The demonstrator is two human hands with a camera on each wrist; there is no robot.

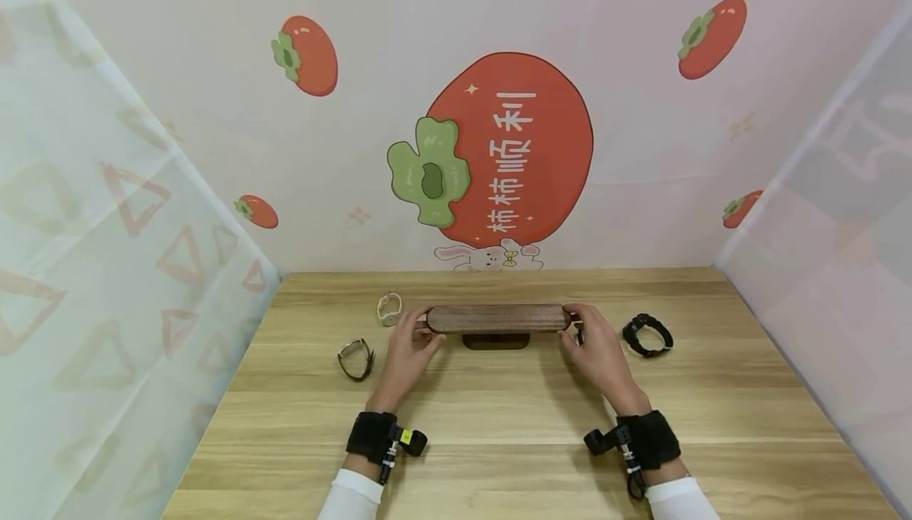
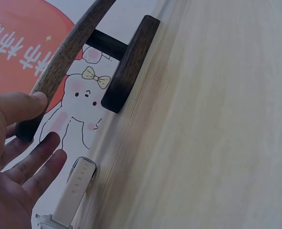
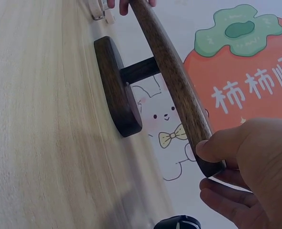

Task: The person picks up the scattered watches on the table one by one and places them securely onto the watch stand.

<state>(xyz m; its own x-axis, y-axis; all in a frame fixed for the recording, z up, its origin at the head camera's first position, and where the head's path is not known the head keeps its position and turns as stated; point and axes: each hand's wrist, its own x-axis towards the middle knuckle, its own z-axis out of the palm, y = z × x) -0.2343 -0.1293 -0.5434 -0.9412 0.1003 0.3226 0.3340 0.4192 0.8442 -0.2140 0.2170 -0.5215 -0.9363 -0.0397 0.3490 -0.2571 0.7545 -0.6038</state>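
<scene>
1. Dark-brown wooden stand [image 1: 496,341] with long rounded bar [image 1: 499,319]: mid-width, near far edge of pale wood-grain tabletop [image 1: 499,441].
2. Left hand [image 1: 412,350] pinches bar's left end, lower fingers loosely spread; right hand [image 1: 600,350] pinches right end.
3. Advised: support both ends evenly, bar level.

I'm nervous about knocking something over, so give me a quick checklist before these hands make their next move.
1. Left hand holds one end of the wooden stand's bar: ok.
2. Right hand holds the other end: ok.
3. Bar has no watch hanging on it: ok.
4. Base resting fully on the table: cannot tell; contact underneath is hidden.
5. Black watch apart from the right hand: ok, a gap shows.
6. Dark-strapped watch apart from the left hand: ok.
</scene>
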